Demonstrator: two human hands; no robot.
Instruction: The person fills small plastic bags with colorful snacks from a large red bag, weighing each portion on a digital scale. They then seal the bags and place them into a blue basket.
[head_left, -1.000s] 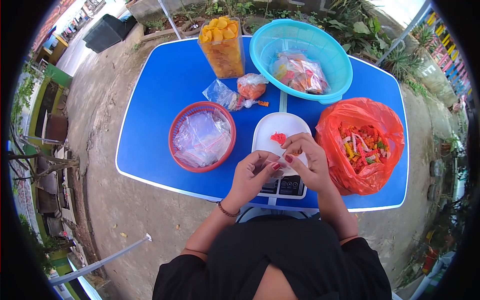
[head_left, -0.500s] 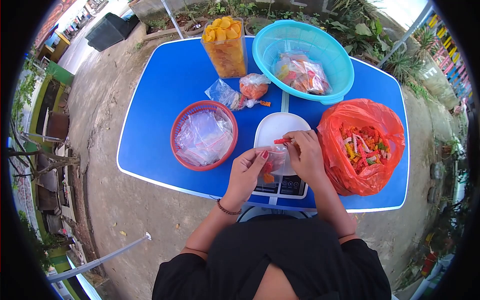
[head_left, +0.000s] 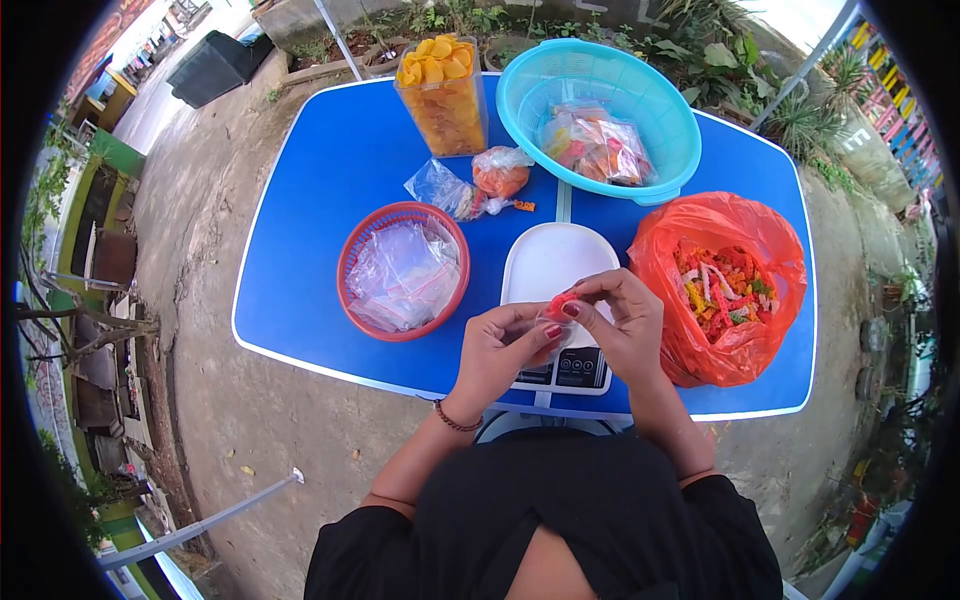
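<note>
My left hand [head_left: 500, 352] and my right hand [head_left: 622, 328] meet over the near end of a white kitchen scale [head_left: 556, 262] on the blue table [head_left: 310, 200]. Both pinch a small clear plastic bag [head_left: 556, 318], mostly hidden between the fingers. A red snack piece [head_left: 560, 302] shows at the fingertips, at the bag's mouth. The scale's white platform lies bare. An open red plastic bag of mixed colourful snacks [head_left: 722, 285] stands just right of my right hand.
A red basket of empty clear bags [head_left: 403, 271] sits left of the scale. Behind are two small filled bags [head_left: 480, 180], a tall clear container of orange chips [head_left: 444, 95] and a turquoise basket of packed bags [head_left: 598, 115]. Concrete ground surrounds the table.
One second ago a red snack heap lay on the scale; it is gone. The small bag hung open in my left hand half a second ago; both hands now close together on it.
</note>
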